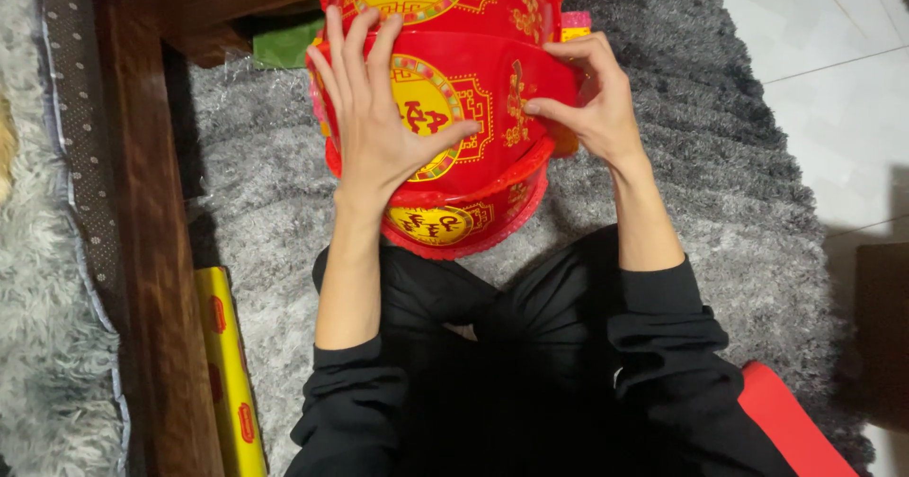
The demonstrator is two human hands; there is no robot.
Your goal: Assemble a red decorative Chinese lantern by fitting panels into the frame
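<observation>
Grey rug (720, 155): red lantern (473, 98) between hands.

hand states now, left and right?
Left hand: open, flat on the red lantern panel.
Right hand: pinching the panel's edge.

Trays: the stack of round red plastic trays with yellow medallions (473, 126) lies on the shaggy grey rug (739, 183), before the person's crossed legs.
Left hand (379, 122): flat on the top tray.
Right hand (587, 93): at its right rim.
Box: the long yellow cardboard box (227, 373) lies left of the legs, beside the dark wooden rail (142, 250).
</observation>
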